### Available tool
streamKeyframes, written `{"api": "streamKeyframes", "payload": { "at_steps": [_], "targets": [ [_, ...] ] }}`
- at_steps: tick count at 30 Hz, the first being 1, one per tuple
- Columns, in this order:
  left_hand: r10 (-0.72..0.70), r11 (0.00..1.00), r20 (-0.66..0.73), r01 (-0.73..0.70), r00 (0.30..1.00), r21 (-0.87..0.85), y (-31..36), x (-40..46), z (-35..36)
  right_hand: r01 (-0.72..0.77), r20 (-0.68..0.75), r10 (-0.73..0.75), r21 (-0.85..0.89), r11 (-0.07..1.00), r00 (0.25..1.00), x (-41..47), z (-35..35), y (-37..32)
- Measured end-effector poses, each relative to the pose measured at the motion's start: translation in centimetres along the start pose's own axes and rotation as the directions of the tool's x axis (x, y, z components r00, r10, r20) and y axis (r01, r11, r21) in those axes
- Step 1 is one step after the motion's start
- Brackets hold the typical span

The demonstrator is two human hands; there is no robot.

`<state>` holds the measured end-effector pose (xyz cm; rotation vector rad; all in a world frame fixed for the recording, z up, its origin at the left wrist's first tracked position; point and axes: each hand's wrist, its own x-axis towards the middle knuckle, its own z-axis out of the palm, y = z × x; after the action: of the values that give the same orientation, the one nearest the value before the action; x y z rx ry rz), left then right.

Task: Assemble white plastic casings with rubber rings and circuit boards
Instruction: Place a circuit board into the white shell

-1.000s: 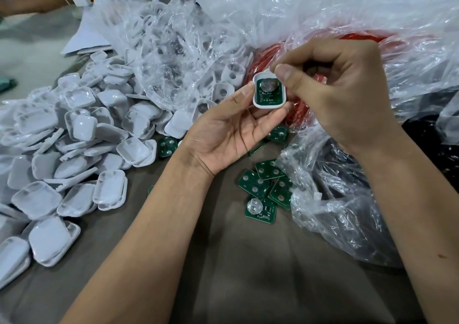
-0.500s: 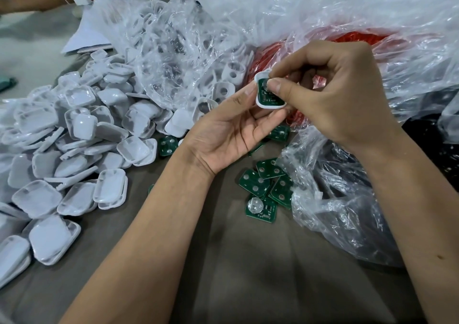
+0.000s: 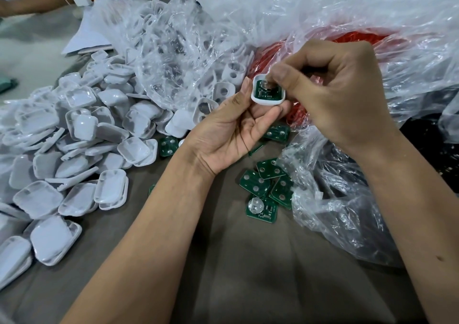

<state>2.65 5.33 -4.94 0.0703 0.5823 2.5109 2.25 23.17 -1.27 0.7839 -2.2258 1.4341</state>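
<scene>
Right hand (image 3: 345,95) shifted: thumb, which half a second earlier lay across the green circuit board (image 3: 267,92) in the white casing (image 3: 263,100), moved up toward the top edge, uncovering the board and part of its coin cell. Left hand (image 3: 231,134) tilted the casing slightly.

The left hand (image 3: 231,134) holds a white casing (image 3: 267,100) with a green circuit board (image 3: 267,92) inside, and the right hand (image 3: 330,87) presses its thumb on the board's top.
</scene>
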Motion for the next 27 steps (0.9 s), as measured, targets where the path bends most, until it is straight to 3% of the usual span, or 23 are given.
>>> {"api": "streamKeyframes", "payload": {
  "at_steps": [12,17,27],
  "targets": [
    [0.0,0.999,-0.002,0.0,1.0,-0.043,0.0,0.1,0.1,-0.079,-0.01,0.08,0.129,0.989,0.997,0.0,0.2,0.0],
    [-0.002,1.0,0.089,0.0,0.996,0.021,0.1,0.0,0.0,-0.004,-0.086,0.024,0.219,0.976,0.996,-0.1,0.2,0.0],
    [-0.027,0.992,0.227,-0.001,0.974,0.122,0.2,0.1,-1.2,0.089,-0.155,-0.057,0.206,0.974,0.986,0.0,0.5,-0.3]
  ]
}}
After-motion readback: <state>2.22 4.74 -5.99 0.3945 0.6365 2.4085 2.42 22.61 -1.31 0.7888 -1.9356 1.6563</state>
